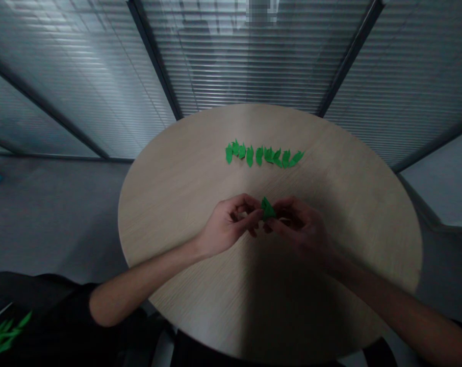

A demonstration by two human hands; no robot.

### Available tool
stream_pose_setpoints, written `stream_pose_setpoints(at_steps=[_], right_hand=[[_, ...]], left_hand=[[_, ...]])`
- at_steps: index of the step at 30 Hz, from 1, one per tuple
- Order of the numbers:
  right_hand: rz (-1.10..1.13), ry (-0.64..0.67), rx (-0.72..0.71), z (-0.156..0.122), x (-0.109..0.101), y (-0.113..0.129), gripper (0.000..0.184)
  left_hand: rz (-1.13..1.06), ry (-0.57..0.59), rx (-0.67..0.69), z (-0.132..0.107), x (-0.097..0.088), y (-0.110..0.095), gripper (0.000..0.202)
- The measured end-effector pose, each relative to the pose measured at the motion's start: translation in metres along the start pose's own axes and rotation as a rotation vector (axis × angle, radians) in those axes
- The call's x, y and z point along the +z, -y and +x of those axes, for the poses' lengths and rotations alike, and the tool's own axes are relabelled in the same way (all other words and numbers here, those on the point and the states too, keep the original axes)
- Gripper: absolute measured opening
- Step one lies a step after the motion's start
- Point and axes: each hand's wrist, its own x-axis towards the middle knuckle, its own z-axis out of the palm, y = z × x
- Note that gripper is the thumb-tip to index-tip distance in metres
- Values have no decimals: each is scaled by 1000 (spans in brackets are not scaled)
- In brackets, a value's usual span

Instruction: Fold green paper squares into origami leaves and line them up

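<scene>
A small green folded piece is held above the near-middle of the round table, between the two hands. By the left hand it is pinched at its left side, the thumb laid against the fingertips and the other fingers loosely curled; by the right hand it is gripped at its right and near edge, thumb and forefinger almost together. Whether the layers lie fully flat cannot be told at this size. For good handling, the piece is probably best steadied by the left pinch while any crease is pressed from the right, with light pressure, since something so thin and small could be bent askew or slip. On the far side, a row of green pieces is laid out, well apart from the hands, and is best left unbrushed by the knuckles.
</scene>
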Motion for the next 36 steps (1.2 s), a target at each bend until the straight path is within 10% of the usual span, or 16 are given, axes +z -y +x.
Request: stream_pose_setpoints(at_steps=[21,36], right_hand=[[-50,13,-160,-3,-3,0,15],[229,196,128,5,-8,2,31]], left_hand=[[82,-12,31,1,-3,6,29],[12,63,70,0,-4,4,16]])
